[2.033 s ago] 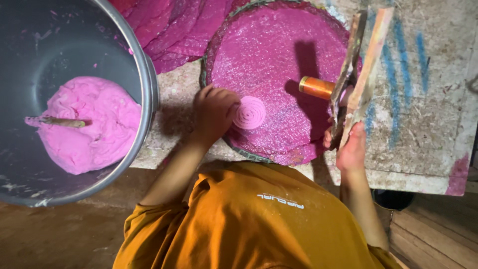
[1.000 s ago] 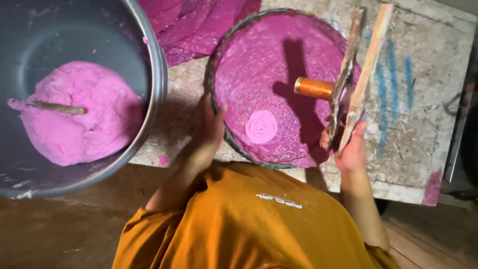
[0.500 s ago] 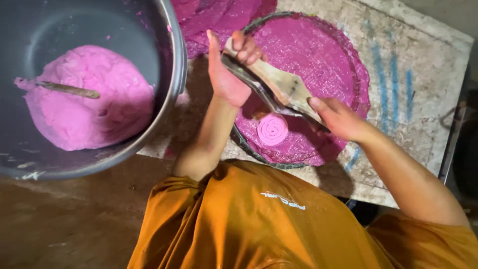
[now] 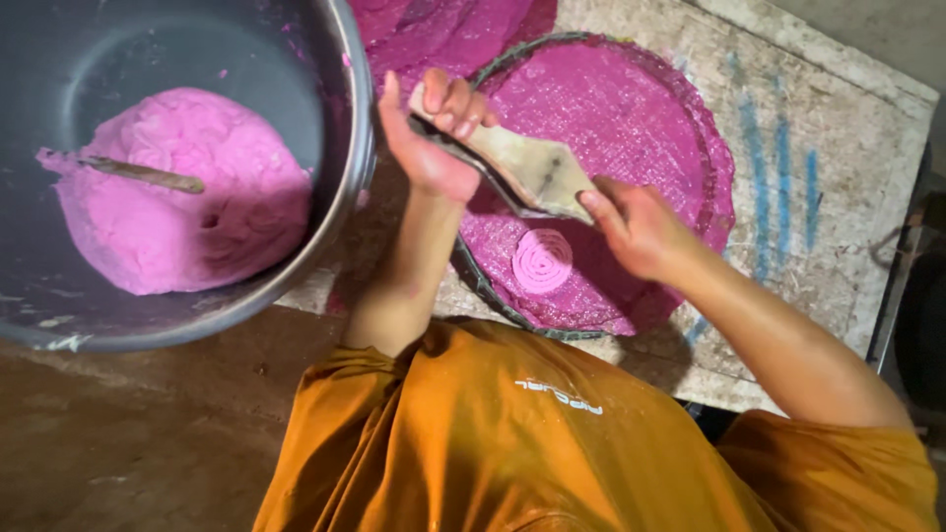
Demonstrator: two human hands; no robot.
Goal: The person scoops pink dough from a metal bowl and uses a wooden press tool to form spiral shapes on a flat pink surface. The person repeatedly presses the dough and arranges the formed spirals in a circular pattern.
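A big grey bowl (image 4: 325, 227) of pink dough (image 4: 182, 192) stands beside a round pink-coated tray (image 4: 690, 128) on the table (image 4: 838, 246). Above the tray, the left hand (image 4: 434, 138) and right hand (image 4: 636, 227) each grip an end of a wooden press (image 4: 527, 172); a small pink spiral (image 4: 542, 261) lies on the tray beneath.

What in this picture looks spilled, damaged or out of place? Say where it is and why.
Pink smears and crumbs streak the big metal bowl's inner wall, away from the pink dough. The slab under the round pink tray looks worn, with blue streaks. Both the left hand and right hand grip the wooden tool.
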